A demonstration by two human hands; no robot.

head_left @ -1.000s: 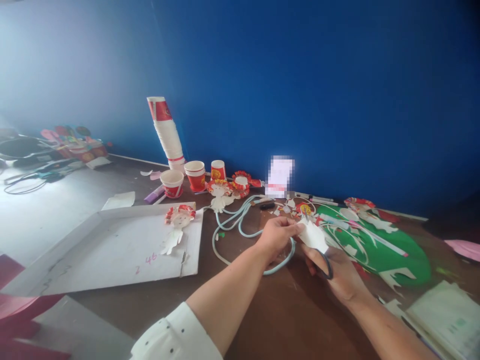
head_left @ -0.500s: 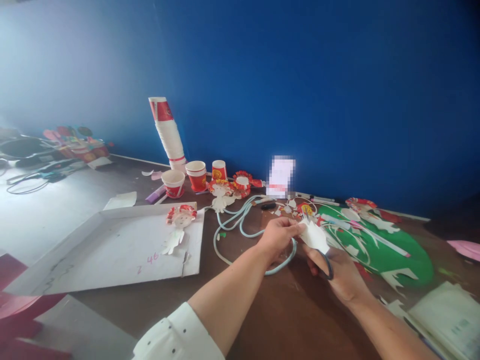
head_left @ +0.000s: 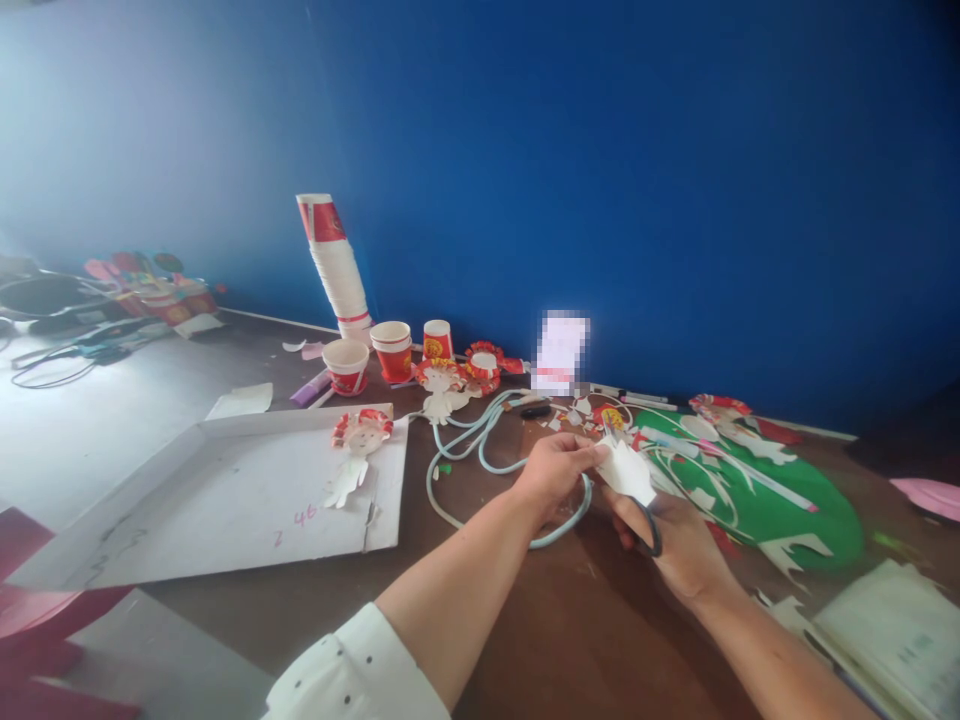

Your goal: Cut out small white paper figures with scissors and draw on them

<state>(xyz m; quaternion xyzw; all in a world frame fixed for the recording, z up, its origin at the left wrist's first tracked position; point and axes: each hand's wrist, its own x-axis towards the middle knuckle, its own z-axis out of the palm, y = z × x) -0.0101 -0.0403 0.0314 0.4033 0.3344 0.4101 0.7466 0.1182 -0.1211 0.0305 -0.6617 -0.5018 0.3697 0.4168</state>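
Note:
My left hand (head_left: 555, 470) pinches the left edge of a white piece of paper (head_left: 626, 472) between thumb and fingers. Closed around the dark handles of a pair of scissors (head_left: 651, 528) is my right hand (head_left: 675, 550), just below and right of the paper. The paper hides most of the blades; their tips show above its top edge. Behind the paper lie small paper scraps (head_left: 577, 415) and a green round sheet (head_left: 817, 500) strewn with cut-offs. A pale blue cable (head_left: 480, 440) loops on the table beside my left hand.
A white box lid (head_left: 225, 500) at left bears a red-fringed paper figure (head_left: 362, 430). Paper cups (head_left: 391, 350) and a tall leaning cup stack (head_left: 341, 275) stand by the blue wall (head_left: 637, 180). A blurred bright phone-like panel (head_left: 561, 352) leans there too. A pale packet (head_left: 900, 630) lies at lower right.
Almost nothing differs. The paper and my right hand with the scissors have shifted very slightly left; my left hand keeps its pinch.

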